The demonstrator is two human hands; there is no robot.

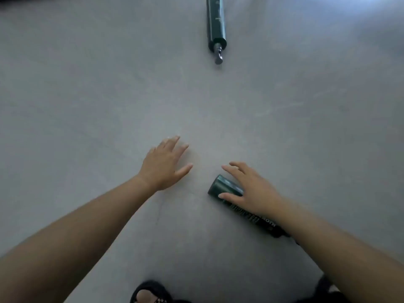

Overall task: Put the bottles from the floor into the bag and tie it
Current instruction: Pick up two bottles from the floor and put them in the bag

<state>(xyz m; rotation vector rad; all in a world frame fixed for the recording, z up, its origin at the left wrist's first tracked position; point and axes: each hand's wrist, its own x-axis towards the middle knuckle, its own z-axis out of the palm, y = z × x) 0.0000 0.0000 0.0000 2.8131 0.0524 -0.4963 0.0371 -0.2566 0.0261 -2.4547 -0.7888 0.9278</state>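
the grey floor (87, 95) spreads wide and bare between my arms and on toward the top of the view, with plenty of open room on both sides. a bright glare sits in the upper right corner and a dark strip in the upper left.

my left hand (162, 165) hangs palm down over bare floor, fingers spread loose and holding nothing; i cannot tell whether it touches the floor. my right hand (251, 193) lies over the near bottle (227, 189), a dark green one on its side, its flat base pointing up-left toward the gap between my hands. my thumb rests across the bottle's barrel near the base and my other fingers are fanned out above it, not closed around it. the rest of the bottle runs down-right under my palm and wrist, with pale lettering showing along its side; its top end is hidden by my forearm.

the far bottle (215, 20) lies on its side well apart from my hands, near the top edge, its grey pump head pointing back toward me. nothing stands between it and my hands.

at the bottom edge my foot in a dark sandal (150, 291) shows, and a dark shape sits at the lower right. i see no bag in view.
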